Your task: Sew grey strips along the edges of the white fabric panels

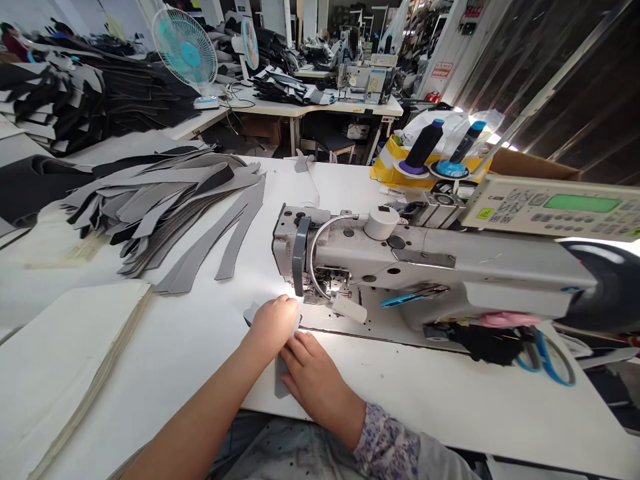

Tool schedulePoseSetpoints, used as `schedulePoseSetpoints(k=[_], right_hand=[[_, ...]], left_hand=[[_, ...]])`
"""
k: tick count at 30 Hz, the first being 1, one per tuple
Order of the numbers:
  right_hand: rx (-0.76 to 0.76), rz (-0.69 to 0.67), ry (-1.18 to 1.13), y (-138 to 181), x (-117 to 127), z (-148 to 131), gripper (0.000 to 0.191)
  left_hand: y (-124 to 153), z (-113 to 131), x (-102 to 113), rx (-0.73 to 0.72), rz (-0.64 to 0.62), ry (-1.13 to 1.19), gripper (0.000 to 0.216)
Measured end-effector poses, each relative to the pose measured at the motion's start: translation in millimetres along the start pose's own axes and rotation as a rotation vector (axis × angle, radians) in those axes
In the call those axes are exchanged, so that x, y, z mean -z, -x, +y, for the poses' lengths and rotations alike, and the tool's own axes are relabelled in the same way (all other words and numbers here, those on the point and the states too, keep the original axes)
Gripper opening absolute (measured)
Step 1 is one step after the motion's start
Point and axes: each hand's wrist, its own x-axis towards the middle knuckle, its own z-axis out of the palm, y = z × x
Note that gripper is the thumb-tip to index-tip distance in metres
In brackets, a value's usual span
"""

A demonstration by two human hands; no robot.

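"What have you got in your hands?"

"A gray cut piece (282, 377), lying on the table (210, 320) just in front of the sewing machine's (400, 257) head. Its far tip pokes out to the left of my left hand (273, 327), and its near end shows below, between my hands."

"How's your grip on it?"

"My left fingers (280, 313) are curled together over the piece, close beside the needle area, so that grip is clamped on it. My right hand (315, 383) lies on it nearer me, with the fingers close together. I can't tell whether that one is clamping or only pressing down."

"What's around you?"

"Long gray strips (240, 227) lie to my far left, beside a heap of gray and black cut pieces (165, 200). A stack of pale sheets (65, 373) sits to my near left. Blue-handled scissors (545, 360) lie at the table's right side, by the machine's base. Past the machine are two thread cones (420, 147) and (463, 143) on their stands, and a control panel (550, 207) is at far right."
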Motion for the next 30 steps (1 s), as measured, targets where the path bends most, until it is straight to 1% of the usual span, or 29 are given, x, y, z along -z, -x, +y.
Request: schedulePoseSetpoints(k=[5, 7, 10, 12, 14, 16, 19, 24, 27, 30], right_hand=[[-0.030, 0.002, -0.036, -15.1, 3.2, 6.3, 0.054], [-0.039, 0.013, -0.028, -17.7, 1.9, 9.1, 0.055], [-0.054, 0.044, 0.000, -15.9, -2.3, 11.4, 0.053], [-0.040, 0.057, 0.028, -11.8, -5.6, 10.7, 0.047], [0.006, 0.060, 0.057, -7.2, -8.4, 8.9, 0.037], [0.042, 0.070, 0.075, -4.1, -10.3, 7.1, 0.032], [0.036, 0.086, 0.078, -2.6, -10.6, 6.1, 0.033], [0.001, 0.063, 0.025, -2.5, -5.0, 7.1, 0.035], [-0.005, 0.057, -0.011, -2.2, -1.0, 7.2, 0.035], [-0.007, 0.053, -0.020, -2.0, 0.8, 6.9, 0.034]], left_hand=[[-11.9, 7.9, 0.1, -0.024, 0.060, -0.029, 0.031], [-15.0, 8.3, -0.5, -0.037, 0.072, -0.042, 0.030], [-14.1, -0.7, -2.3, -0.093, 0.111, 0.017, 0.025], [-9.8, -11.7, -4.5, -0.139, 0.156, 0.111, 0.027], [-4.8, -22.5, -7.2, -0.166, 0.174, 0.151, 0.029], [-1.8, -29.4, -9.8, -0.181, 0.150, 0.083, 0.028], [-2.1, -31.3, -11.0, -0.228, 0.099, -0.040, 0.022], [2.4, -28.4, -0.2, -0.300, 0.033, -0.089, 0.015], [13.8, -32.1, 4.7, -0.381, 0.045, -0.101, 0.021], [20.6, -38.3, 2.5, -0.421, 0.087, -0.114, 0.032]])
